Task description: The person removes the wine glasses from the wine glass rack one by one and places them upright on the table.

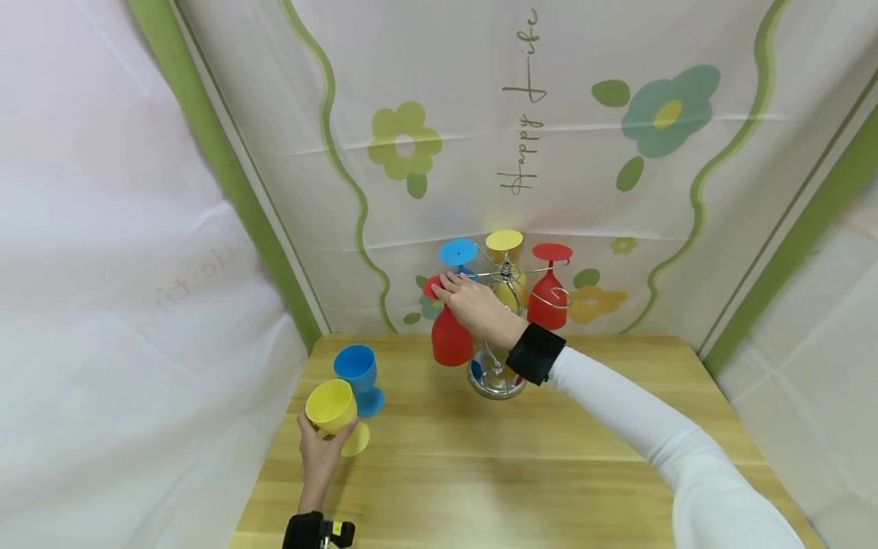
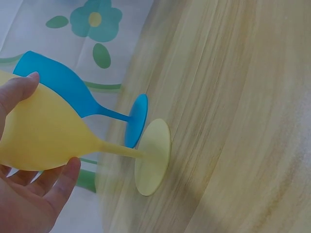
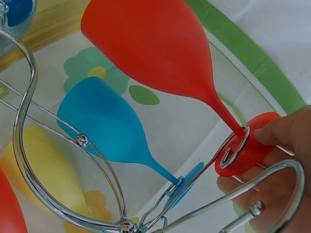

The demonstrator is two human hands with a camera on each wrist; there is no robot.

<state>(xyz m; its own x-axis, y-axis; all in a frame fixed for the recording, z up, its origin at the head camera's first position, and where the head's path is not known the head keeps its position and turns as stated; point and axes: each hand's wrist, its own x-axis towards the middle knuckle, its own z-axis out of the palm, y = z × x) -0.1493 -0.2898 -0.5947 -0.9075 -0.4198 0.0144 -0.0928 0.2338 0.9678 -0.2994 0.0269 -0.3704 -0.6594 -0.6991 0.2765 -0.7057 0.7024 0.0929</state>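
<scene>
My left hand (image 1: 321, 450) holds a yellow goblet (image 1: 332, 406) by its bowl, thumb and fingers around it. In the left wrist view the goblet's round foot (image 2: 153, 158) is low over or on the wooden table; I cannot tell which. Right behind it a blue goblet (image 1: 357, 367) stands upright. With my right hand (image 1: 476, 303) I pinch the foot of a red goblet (image 1: 451, 339), which hangs bowl-down on a chrome rack (image 1: 497, 374). Its stem sits inside a curled wire hook (image 3: 238, 150) in the right wrist view.
Also hanging upside down on the rack are a blue goblet (image 3: 104, 121), a yellow goblet (image 1: 504, 241) and another red goblet (image 1: 549, 301). The rack stands near the back of the wooden table (image 1: 549, 473). A printed cloth (image 1: 473, 168) hangs behind and on both sides.
</scene>
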